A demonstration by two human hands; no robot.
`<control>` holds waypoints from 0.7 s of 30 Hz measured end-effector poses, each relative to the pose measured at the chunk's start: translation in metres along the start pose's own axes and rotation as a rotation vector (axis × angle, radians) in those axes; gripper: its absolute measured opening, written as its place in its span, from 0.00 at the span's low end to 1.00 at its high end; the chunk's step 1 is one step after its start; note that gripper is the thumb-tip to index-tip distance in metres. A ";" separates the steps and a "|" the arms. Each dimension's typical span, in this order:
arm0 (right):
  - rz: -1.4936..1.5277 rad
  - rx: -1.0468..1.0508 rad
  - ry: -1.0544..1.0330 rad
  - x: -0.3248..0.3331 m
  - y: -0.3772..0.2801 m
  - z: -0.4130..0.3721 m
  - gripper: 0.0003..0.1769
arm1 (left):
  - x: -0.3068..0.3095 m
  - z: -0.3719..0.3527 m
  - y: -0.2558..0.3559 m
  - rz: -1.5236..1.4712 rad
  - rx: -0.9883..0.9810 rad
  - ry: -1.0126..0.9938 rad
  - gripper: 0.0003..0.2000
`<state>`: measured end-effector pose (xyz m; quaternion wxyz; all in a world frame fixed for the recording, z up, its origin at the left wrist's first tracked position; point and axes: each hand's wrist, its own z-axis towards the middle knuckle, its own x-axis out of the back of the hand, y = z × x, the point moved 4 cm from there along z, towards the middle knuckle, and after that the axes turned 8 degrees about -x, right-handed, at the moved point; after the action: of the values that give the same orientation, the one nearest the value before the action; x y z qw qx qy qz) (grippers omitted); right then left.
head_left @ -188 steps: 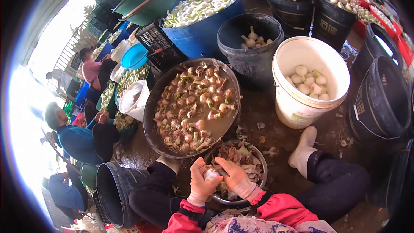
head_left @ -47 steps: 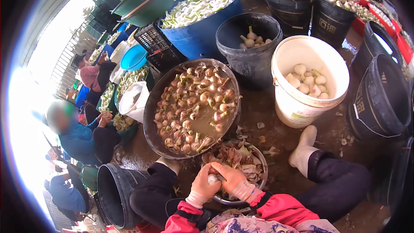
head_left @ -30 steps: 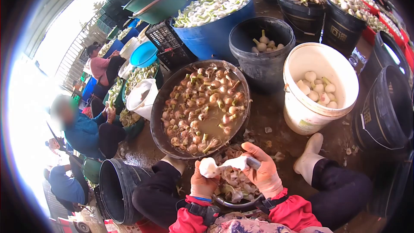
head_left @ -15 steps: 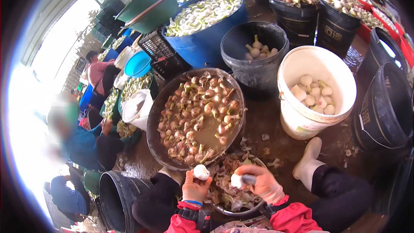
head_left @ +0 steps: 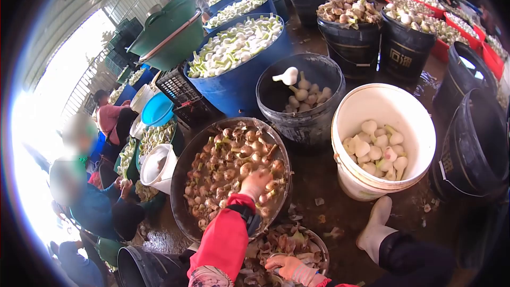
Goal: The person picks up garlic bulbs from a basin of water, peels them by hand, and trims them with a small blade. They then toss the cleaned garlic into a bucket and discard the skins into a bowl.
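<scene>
My left hand (head_left: 257,185) reaches into a wide tub (head_left: 180,202) of brown, unpeeled garlic bulbs (head_left: 218,167) in murky water; its fingertips are hidden among the bulbs. Over a metal basin (head_left: 325,252) of loose peelings (head_left: 287,242), my right hand (head_left: 291,268) is closed, and what it holds is hidden. One white bulb (head_left: 287,76) appears above the dark bucket (head_left: 297,130), apart from both hands. More trimmed bulbs (head_left: 313,95) lie inside that bucket. At the right, a white bucket (head_left: 356,175) holds pale trimmed bulbs (head_left: 374,151).
Blue tubs (head_left: 239,90) and black buckets (head_left: 348,45) full of garlic stand beyond. Empty-looking black buckets (head_left: 470,143) are at the right. At the left, a person in teal (head_left: 98,202) sits beside a white container (head_left: 159,167). A boot (head_left: 377,223) rests near the white bucket.
My left hand has moved forward into the tub, without the white bulb it held. My right hand has lowered over the peelings; its white bulb and tool no longer show. The view has shifted.
</scene>
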<state>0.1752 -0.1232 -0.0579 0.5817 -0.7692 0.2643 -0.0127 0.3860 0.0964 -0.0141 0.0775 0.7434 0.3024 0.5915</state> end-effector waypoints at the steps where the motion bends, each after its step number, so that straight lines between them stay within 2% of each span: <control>1: 0.007 -0.002 0.007 0.001 0.000 0.004 0.21 | -0.025 0.001 -0.018 0.059 0.144 -0.202 0.31; 2: -0.048 0.108 0.124 0.002 -0.003 0.007 0.16 | -0.027 -0.019 -0.007 0.059 0.111 -0.135 0.32; 3: -0.108 0.213 0.244 0.005 -0.007 0.006 0.14 | -0.048 -0.017 -0.030 0.111 0.089 -0.137 0.31; 4: -0.141 0.115 0.206 0.009 -0.015 0.004 0.12 | -0.062 -0.016 -0.042 0.106 0.033 -0.245 0.31; 5: -0.140 0.109 0.217 0.015 -0.032 0.000 0.12 | -0.070 -0.015 -0.045 0.102 -0.023 -0.348 0.30; 7: 0.108 -0.378 0.106 0.020 -0.039 -0.007 0.20 | -0.073 -0.014 -0.037 0.083 -0.052 -0.424 0.30; 8: 0.111 -0.381 0.109 0.020 -0.027 -0.003 0.20 | -0.071 -0.020 -0.029 0.066 -0.068 -0.496 0.31; 9: 0.107 -0.302 0.202 0.021 -0.008 0.004 0.19 | -0.064 -0.030 -0.025 0.063 -0.064 -0.502 0.31; 11: 0.061 -0.199 0.364 0.029 -0.011 -0.002 0.16 | -0.035 -0.049 -0.012 -0.376 0.065 -0.381 0.31; 13: 0.193 -0.187 0.526 0.035 -0.007 -0.005 0.15 | -0.033 -0.063 -0.038 -0.431 -0.182 -0.220 0.30; 14: 0.337 -0.149 0.578 0.037 -0.008 -0.006 0.16 | -0.012 -0.096 -0.004 -0.620 -0.084 -0.287 0.28; 15: 0.479 -0.110 0.632 0.041 -0.014 -0.008 0.17 | -0.003 -0.121 0.016 -0.815 -0.127 -0.281 0.26; 17: 0.620 0.041 0.680 0.044 -0.043 -0.020 0.19 | -0.003 -0.166 0.031 -0.937 -0.127 -0.304 0.27; 19: 0.574 0.142 0.641 0.042 -0.055 -0.025 0.22 | -0.017 -0.202 0.031 -0.983 -0.110 -0.276 0.33; 21: 0.624 0.174 0.590 0.034 -0.060 -0.029 0.23 | -0.016 -0.232 0.061 -0.994 -0.094 -0.204 0.35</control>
<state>0.2190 -0.1522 -0.0039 0.5200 -0.5640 0.6367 -0.0780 0.1907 -0.0179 0.0682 0.4119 0.5592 0.5837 0.4206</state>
